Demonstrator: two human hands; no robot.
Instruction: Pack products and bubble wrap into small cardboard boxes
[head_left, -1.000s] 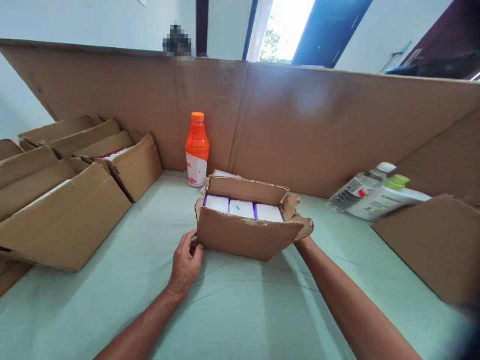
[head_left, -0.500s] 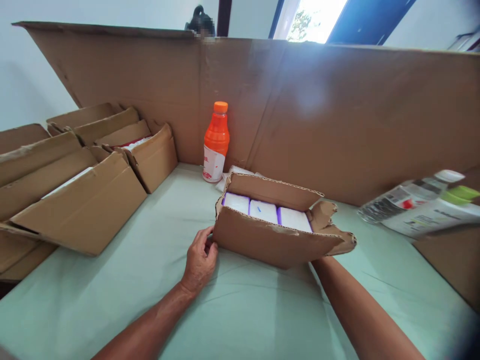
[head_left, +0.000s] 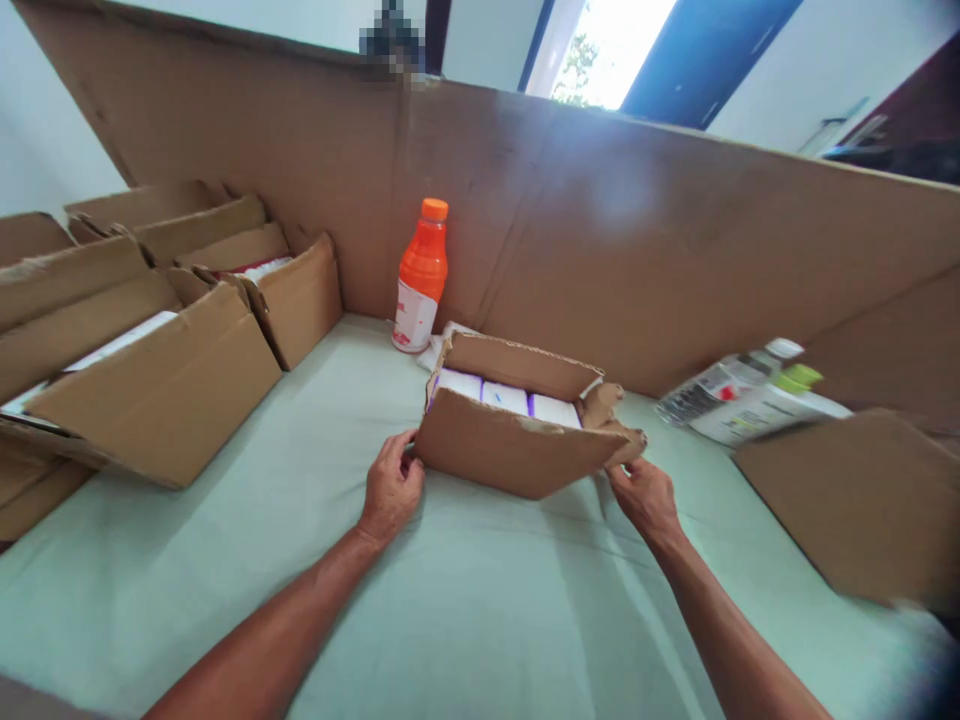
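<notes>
An open cardboard box is between my two hands, with its right end a little off the green cloth. Three white packs with purple edges sit in a row inside it. My left hand grips the box's lower left end, fingers curled and partly hidden. At the opposite end, my right hand has its fingers closed under the torn flaps; the fingertips are hidden. Just behind the box an orange bottle with a white label stands upright, and part of a white packet shows beside it.
Several cardboard boxes with contents crowd the left side. On the right lie a clear plastic bottle and a white bottle with a green cap, near a brown cardboard piece. A tall cardboard wall closes off the back.
My right hand, earlier mostly hidden beneath the box's right end, now shows beside the flaps. The box sits slightly lower and the whole view has tilted and shifted right.
</notes>
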